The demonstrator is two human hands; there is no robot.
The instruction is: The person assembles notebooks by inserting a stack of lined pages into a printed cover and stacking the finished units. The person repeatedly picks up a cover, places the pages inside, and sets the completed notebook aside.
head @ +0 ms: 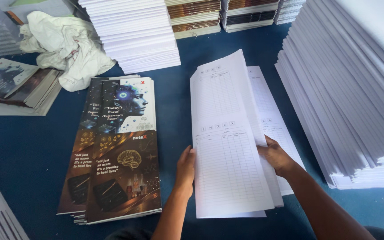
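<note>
Two hands are what I watch here, but going from the left I first see a low heap of dark printed covers point(16, 86) at the far left edge, and just behind it a crumpled white cloth point(65, 44) lying on the blue surface point(27, 151). Next comes a stack of long glossy covers point(116, 146), dark with a pale head at the top and a golden brain lower down, fanned slightly so a second cover shows on its left side. Behind that stack rises a tall pile of white pages point(134, 33), and further back sit shorter piles with brown and dark edges point(196, 18). My left hand point(185, 166) rests against the left edge of the ruled white sheets point(227, 146), thumb on top, its grip closed lightly on the paper's margin. These sheets are long, printed with table lines, and lie between the covers and the big pile at right, with their near end toward me and a few lower sheets sticking out to the right. My right hand point(276, 155) pinches the right edge of the same sheets, fingers curled under and thumb over, the grip clamped on the paper. At the far right a very large slanted stack of white paper point(352, 98) fills the edge, just beside the sheets.
</note>
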